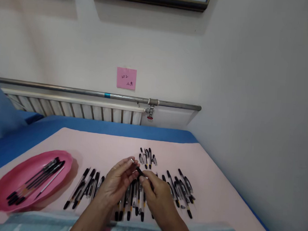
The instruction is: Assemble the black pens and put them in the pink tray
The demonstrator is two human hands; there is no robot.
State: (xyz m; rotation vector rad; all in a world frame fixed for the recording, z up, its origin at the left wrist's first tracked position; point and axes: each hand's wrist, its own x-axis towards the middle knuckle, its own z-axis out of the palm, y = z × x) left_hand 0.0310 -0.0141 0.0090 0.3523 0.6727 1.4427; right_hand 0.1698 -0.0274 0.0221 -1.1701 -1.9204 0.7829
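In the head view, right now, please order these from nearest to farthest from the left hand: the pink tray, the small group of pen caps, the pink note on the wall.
1. Small group of pen caps, just beyond the left hand, slightly to its right.
2. Pink tray, far to its left on the table.
3. Pink note, up on the wall behind.

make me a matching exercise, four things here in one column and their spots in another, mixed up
Things:
1. pink tray
2. pink sticky note
3. small pen part
4. caps cluster

Places:
A. on the wall above the pipe
B. between left hand and right hand
C. far left on the cloth, holding pens
D. on the cloth just beyond the hands

Pairs: 1-C, 2-A, 3-B, 4-D
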